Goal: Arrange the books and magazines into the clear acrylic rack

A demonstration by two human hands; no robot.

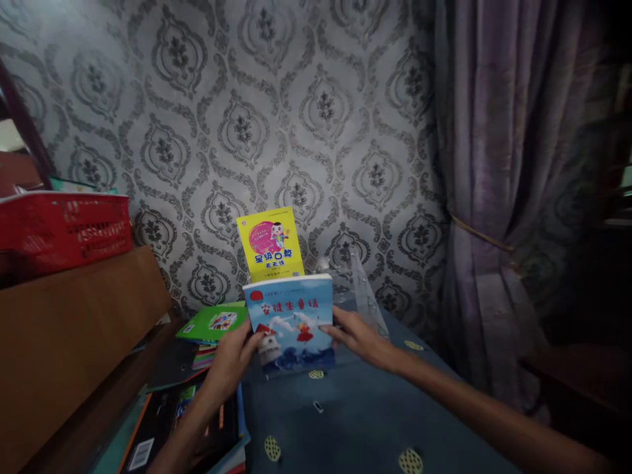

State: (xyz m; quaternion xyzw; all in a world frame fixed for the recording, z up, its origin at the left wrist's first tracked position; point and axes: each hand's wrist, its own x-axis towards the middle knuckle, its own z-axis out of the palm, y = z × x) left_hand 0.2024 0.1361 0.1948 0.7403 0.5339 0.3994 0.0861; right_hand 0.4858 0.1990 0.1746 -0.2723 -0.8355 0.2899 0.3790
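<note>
A blue storybook with red Chinese lettering on its cover stands upright between my two hands. My left hand grips its left edge, thumb across the front. On the opposite edge, my right hand pinches the cover between thumb and fingers. Directly behind it a yellow workbook leans upright, its lower part hidden by the blue book. A clear plastic holder stands behind and to the right. Left of the blue book lies a green book on top of a small stack.
Dark books are piled at the front left. A cardboard box carries a red plastic basket on the left. The blue tablecloth has yellow oval patterns. Patterned wallpaper rises behind, and a tied curtain hangs at the right.
</note>
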